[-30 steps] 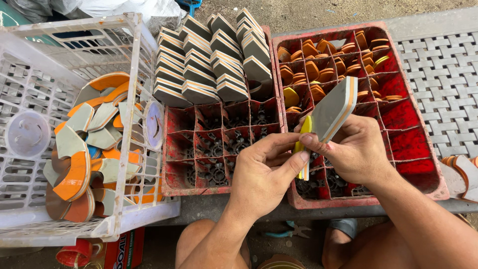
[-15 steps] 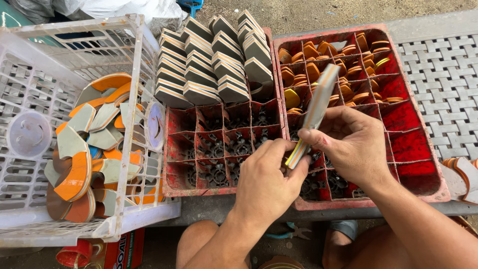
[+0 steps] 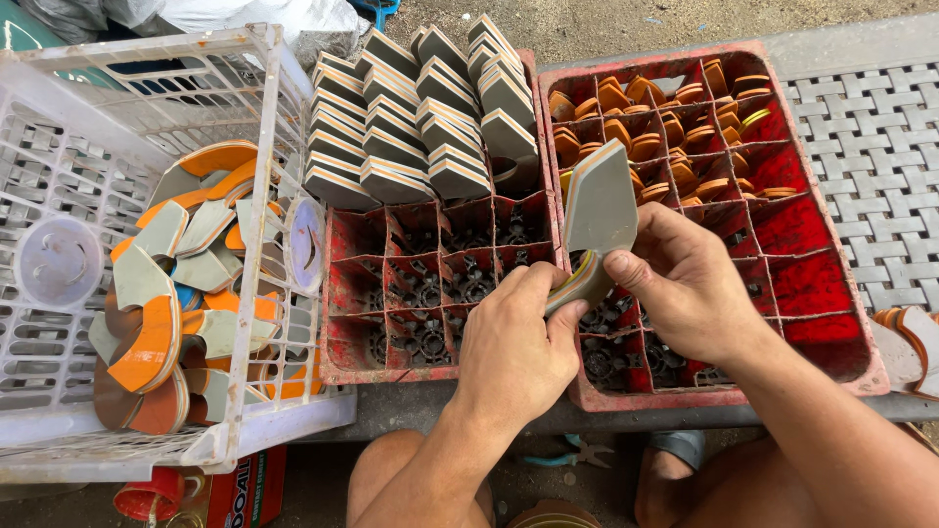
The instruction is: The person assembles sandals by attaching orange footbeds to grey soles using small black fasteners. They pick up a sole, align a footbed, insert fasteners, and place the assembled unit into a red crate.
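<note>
Centrally, both hands grip a grey layered foam piece (image 3: pixel 599 210) above two red crates. Left hand (image 3: pixel 515 342) pinches its near end; right hand (image 3: pixel 685 284) clasps its right edge.

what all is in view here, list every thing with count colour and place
held piece: one, grey flat foam-like sheet with layered edge, pinched between both hands over the crates
left red crate: one, divided compartments, centre
stacked grey pieces: many, grey with pale and orange edges, in rows on the back of the left crate
right red crate: one, divided compartments, right
orange pieces: many, small, in the back cells of the right crate
white basket: one, plastic lattice, left
offcuts: many, orange and grey curved scraps, in the basket
woven mat: one, grey, far right
left hand: grips the piece's lower end
right hand: grips the piece's side
</note>
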